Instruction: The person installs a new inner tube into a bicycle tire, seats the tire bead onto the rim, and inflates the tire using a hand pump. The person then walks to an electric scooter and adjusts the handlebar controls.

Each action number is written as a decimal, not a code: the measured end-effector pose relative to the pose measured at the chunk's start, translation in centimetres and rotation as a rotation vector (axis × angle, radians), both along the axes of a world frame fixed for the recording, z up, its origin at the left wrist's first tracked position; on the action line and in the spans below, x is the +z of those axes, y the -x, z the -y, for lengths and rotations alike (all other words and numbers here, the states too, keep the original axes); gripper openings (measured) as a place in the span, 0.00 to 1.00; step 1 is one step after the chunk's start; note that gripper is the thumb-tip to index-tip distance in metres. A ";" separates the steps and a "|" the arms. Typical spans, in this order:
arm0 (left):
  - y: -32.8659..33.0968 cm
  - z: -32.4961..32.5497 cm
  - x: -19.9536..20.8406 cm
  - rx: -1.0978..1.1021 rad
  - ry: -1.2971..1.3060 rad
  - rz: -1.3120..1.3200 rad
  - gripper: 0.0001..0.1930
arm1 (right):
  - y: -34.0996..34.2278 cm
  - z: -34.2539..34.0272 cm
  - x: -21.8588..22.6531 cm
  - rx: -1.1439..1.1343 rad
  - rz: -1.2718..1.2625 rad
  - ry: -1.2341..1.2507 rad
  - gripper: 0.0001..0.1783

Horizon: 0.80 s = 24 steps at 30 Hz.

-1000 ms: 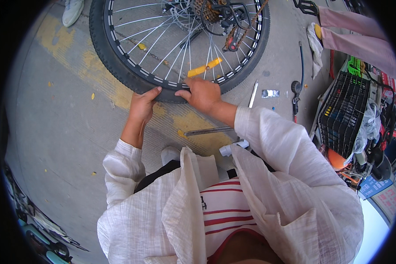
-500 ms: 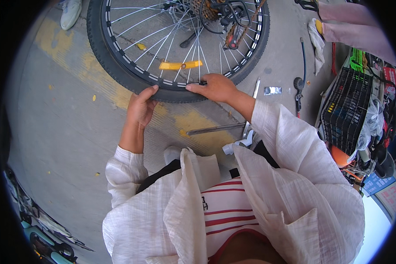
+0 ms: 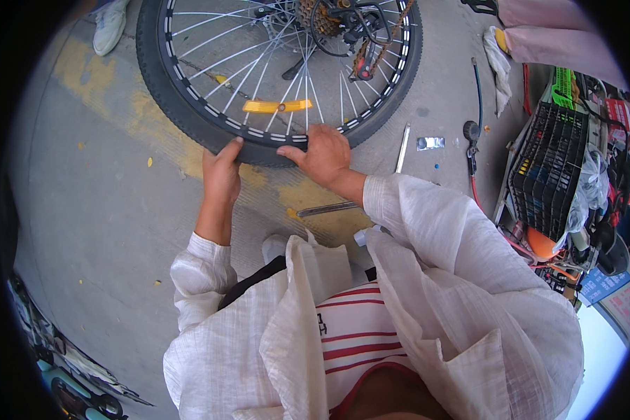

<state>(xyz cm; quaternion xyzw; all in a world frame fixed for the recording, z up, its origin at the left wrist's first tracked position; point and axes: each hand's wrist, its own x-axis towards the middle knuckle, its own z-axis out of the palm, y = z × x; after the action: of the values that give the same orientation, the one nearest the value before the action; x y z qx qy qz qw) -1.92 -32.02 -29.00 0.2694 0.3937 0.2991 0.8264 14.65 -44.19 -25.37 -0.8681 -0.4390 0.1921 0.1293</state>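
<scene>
At far centre was the bicycle wheel [image 3: 260, 134], its near tyre [image 3: 260, 155] pinched by the left hand [image 3: 221, 172] and right hand [image 3: 326, 157], seemingly spaced for thumb leverage, the left fingers mostly hidden.

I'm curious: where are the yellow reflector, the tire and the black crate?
Yellow reflector [image 3: 278, 106], head view: middle of its strip.
Tire [image 3: 260, 152], head view: lower sidewall.
Black crate [image 3: 549, 168], head view: its latticed wall.

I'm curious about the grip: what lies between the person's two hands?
The head view shows black tyre between the left hand and right hand.
</scene>
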 end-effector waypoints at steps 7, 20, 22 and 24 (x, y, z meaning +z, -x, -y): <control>-3.3 6.6 2.0 -0.040 0.256 0.035 0.18 | -6.1 2.5 2.0 -0.089 -0.444 -0.237 0.23; -3.1 5.9 -0.8 -0.130 0.176 -0.002 0.15 | -7.3 1.1 -0.2 0.284 -0.485 0.405 0.35; -3.1 6.2 -1.5 -0.113 0.144 -0.047 0.15 | -6.2 1.8 -0.4 0.260 -0.321 0.318 0.35; -3.3 6.4 -1.2 -0.079 0.108 -0.101 0.14 | -4.0 2.8 1.6 0.122 -0.230 0.264 0.34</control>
<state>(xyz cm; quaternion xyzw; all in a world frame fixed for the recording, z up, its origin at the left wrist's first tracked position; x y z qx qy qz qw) 1.34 -38.44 -30.15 0.2546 0.4393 0.2306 0.8301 18.61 -46.95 -23.79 -0.8216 -0.4443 0.3535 0.0513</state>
